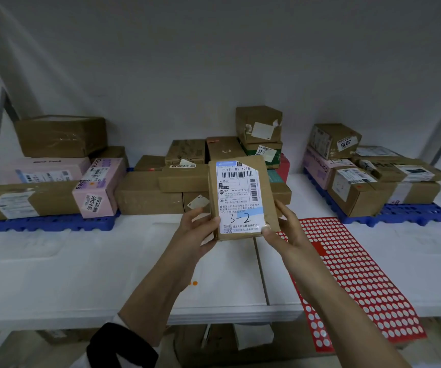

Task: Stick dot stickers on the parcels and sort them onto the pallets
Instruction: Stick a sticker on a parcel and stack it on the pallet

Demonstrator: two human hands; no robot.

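Observation:
I hold a small brown cardboard parcel (264, 200) upright above the white table, its white shipping label facing me with "3-2" handwritten on it. My left hand (198, 229) grips its lower left edge, and my right hand (283, 229) grips its lower right edge with the thumb on the label's corner. A red sticker sheet (360, 274) covered in pale dots lies on the table to the right, partly under my right forearm. A blue pallet (54, 224) at the left and another blue pallet (410, 212) at the right each carry stacked parcels.
A loose pile of brown parcels (161, 187) sits at the back centre against the wall. Two small orange dots (193, 283) lie on the table (81, 274) by my left forearm. More boxes (214, 346) show below the table's front edge.

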